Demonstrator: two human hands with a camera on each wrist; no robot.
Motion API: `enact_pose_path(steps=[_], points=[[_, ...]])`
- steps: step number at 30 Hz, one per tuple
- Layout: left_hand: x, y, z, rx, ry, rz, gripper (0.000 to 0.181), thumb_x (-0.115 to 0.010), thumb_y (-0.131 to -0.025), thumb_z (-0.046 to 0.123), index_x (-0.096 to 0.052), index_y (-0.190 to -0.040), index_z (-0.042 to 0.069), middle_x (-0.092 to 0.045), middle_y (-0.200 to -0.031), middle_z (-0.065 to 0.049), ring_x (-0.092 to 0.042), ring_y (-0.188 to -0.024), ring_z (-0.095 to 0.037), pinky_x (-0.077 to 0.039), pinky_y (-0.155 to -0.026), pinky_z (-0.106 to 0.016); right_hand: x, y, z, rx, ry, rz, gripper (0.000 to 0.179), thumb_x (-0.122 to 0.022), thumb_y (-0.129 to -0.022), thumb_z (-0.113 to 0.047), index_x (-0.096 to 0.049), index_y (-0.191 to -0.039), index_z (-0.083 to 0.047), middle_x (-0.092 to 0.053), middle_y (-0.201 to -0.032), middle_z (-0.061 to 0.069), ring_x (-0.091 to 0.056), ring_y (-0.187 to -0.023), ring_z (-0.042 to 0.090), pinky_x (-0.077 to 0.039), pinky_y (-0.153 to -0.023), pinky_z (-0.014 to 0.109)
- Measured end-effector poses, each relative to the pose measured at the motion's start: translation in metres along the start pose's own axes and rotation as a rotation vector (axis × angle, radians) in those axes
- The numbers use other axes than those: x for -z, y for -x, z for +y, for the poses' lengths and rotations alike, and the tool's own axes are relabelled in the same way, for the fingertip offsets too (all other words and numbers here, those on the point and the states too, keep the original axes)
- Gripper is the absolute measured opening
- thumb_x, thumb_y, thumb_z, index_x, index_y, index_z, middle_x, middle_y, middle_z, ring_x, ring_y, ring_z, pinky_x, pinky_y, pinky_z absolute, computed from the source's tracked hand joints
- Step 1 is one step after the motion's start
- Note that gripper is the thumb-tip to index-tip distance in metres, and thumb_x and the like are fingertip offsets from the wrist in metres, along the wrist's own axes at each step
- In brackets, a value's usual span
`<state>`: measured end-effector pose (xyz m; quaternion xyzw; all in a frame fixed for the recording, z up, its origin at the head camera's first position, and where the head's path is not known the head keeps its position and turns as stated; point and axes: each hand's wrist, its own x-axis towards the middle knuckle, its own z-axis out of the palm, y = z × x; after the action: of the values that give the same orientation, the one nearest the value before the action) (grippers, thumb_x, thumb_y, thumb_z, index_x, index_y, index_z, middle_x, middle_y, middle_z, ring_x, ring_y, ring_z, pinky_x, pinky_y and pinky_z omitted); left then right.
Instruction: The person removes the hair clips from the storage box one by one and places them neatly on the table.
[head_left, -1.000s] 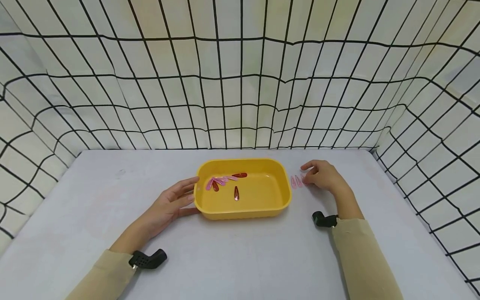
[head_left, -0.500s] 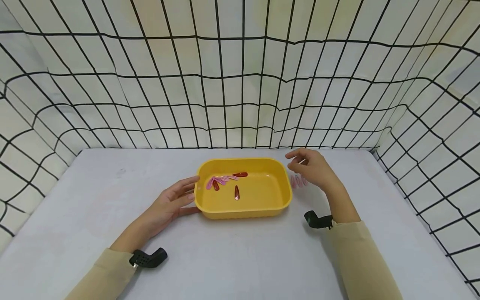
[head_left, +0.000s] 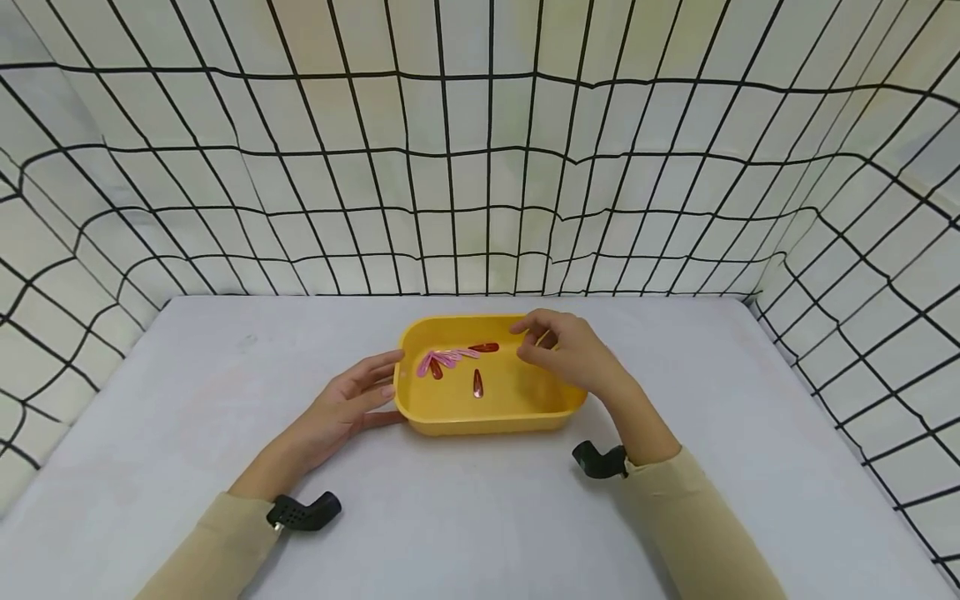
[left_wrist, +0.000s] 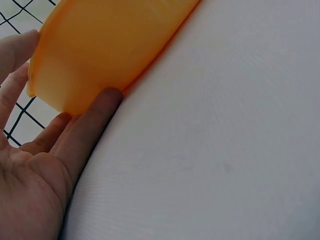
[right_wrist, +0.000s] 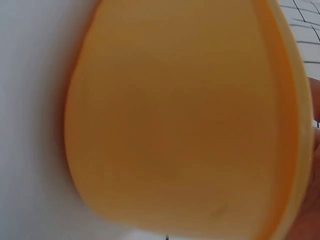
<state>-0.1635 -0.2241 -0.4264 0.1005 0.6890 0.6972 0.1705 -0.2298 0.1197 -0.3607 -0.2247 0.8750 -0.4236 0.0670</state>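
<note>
Hovering over the right end of the yellow tray (head_left: 487, 427), your right hand (head_left: 558, 342) has thumb and forefinger parted, nothing visible between them. Your left hand (head_left: 352, 400), fingers loosely spread, touches the opposite end, presumably to steady it. Inside, pink clips (head_left: 448, 357) lie bunched toward the left, red clips (head_left: 478, 383) among and beside them. Outward: white worktop (head_left: 450, 517), then pale surroundings crossed by a black grid (head_left: 489, 152).

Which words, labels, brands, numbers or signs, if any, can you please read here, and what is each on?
There are none to read.
No lettering shows on the yellow tray or the black wrist cameras.
The hair clips are too small to rule out tiny marks.
</note>
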Motion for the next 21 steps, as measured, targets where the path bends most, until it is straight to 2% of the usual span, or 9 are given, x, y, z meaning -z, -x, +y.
enact_pose_path(steps=[8,13,21], points=[[0.0,-0.002,-0.002,-0.006,0.0,-0.002,0.057,-0.058,-0.102,0.021,-0.035,-0.154,0.016,-0.031,-0.159,-0.012,-0.048,-0.137,-0.029,-0.055,-0.097,-0.042,-0.027,-0.013,-0.014,0.006,-0.007,-0.073,0.027,-0.07,-0.093,-0.019,-0.069,-0.119,-0.011,-0.064,-0.094,0.002,-0.059,-0.081,0.026,-0.051,-0.065,0.028],[0.0,-0.004,-0.004,-0.006,0.01,-0.017,0.056,-0.056,-0.103,0.018,-0.035,-0.154,0.015,-0.031,-0.16,-0.014,-0.048,-0.136,-0.03,-0.055,-0.097,-0.043,-0.042,-0.02,-0.02,0.025,0.023,-0.09,0.026,-0.071,-0.093,-0.019,-0.069,-0.118,-0.012,-0.065,-0.09,-0.001,-0.058,-0.08,0.022,-0.051,-0.065,0.028],[0.0,-0.003,-0.004,-0.01,-0.002,-0.007,0.055,-0.054,-0.104,0.016,-0.034,-0.155,0.014,-0.03,-0.16,-0.013,-0.045,-0.138,-0.032,-0.055,-0.097,-0.044,-0.065,-0.021,-0.009,0.013,0.064,-0.164,0.019,-0.068,-0.092,-0.013,-0.07,-0.111,-0.012,-0.066,-0.08,-0.004,-0.059,-0.071,0.017,-0.048,-0.06,0.023]])
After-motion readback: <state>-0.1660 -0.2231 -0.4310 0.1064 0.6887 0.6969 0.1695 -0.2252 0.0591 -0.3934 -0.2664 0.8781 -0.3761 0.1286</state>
